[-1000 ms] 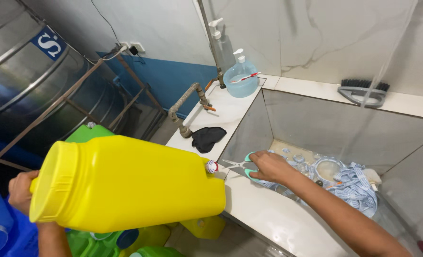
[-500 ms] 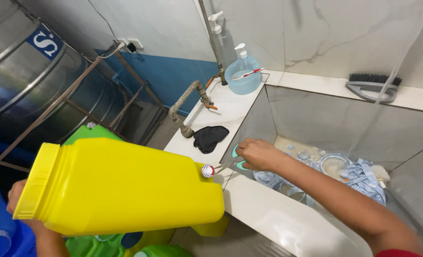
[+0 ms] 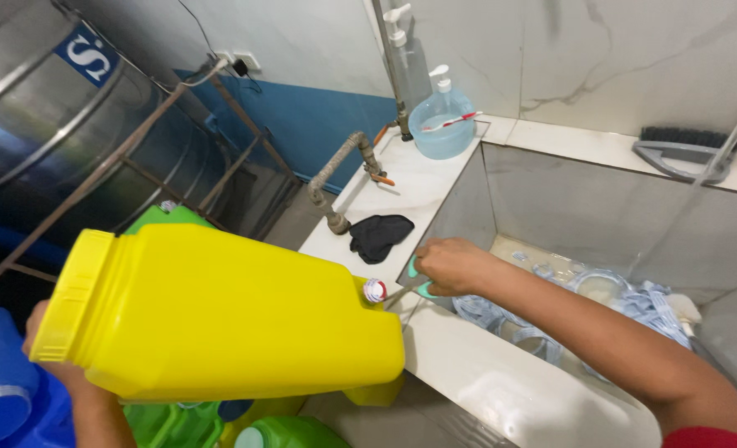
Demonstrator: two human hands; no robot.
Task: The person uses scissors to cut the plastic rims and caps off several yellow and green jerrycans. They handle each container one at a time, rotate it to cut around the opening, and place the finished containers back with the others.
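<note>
My left hand supports the bottom of a big yellow plastic jug, which is tipped on its side with its small red-and-white capped spout pointing right over the tiled ledge. My right hand is closed on green-handled scissors whose tips sit at that spout. Just behind the hand, blue-and-white striped cloth soaks in the tiled wash basin.
A black rag and a metal tap pipe sit on the white ledge. A blue bowl with a pump bottle stands at the back corner, a scrub brush on the basin rim. Green and yellow jugs below; steel tank left.
My right hand has drawn the scissors back from over the basin to the jug's spout. The jug has shifted slightly left and lower in view.
</note>
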